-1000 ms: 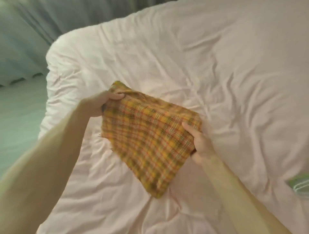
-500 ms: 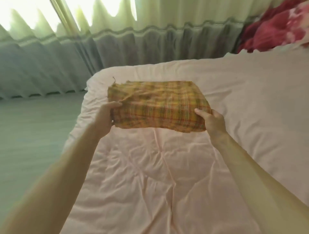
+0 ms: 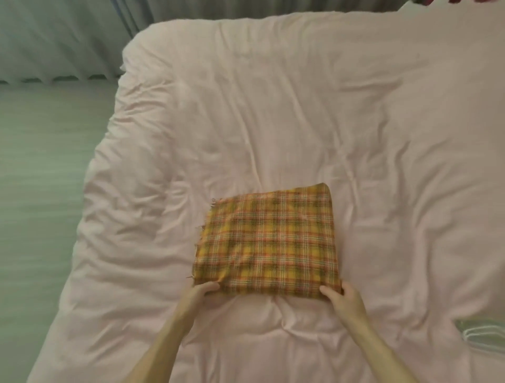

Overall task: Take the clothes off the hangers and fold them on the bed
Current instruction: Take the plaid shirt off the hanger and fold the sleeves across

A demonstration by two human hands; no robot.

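Note:
A yellow plaid cloth (image 3: 269, 240), folded into a flat rectangle, lies on the pink bed cover (image 3: 273, 109) near the middle. My left hand (image 3: 198, 296) grips its near left corner, thumb on top. At the near right corner my right hand (image 3: 345, 300) holds the cloth the same way. Frayed threads stick out along the cloth's left edge.
A green garment with pale hangers (image 3: 481, 332) lies at the right edge of the bed. The bed's left edge drops to a grey-green floor (image 3: 41, 191). Curtains (image 3: 68, 41) hang at the back left. A bit of red fabric (image 3: 464, 2) shows at the top right.
The folded cloth was held up in the air between both hands; now it lies flat on the bed, with both hands still on its near corners.

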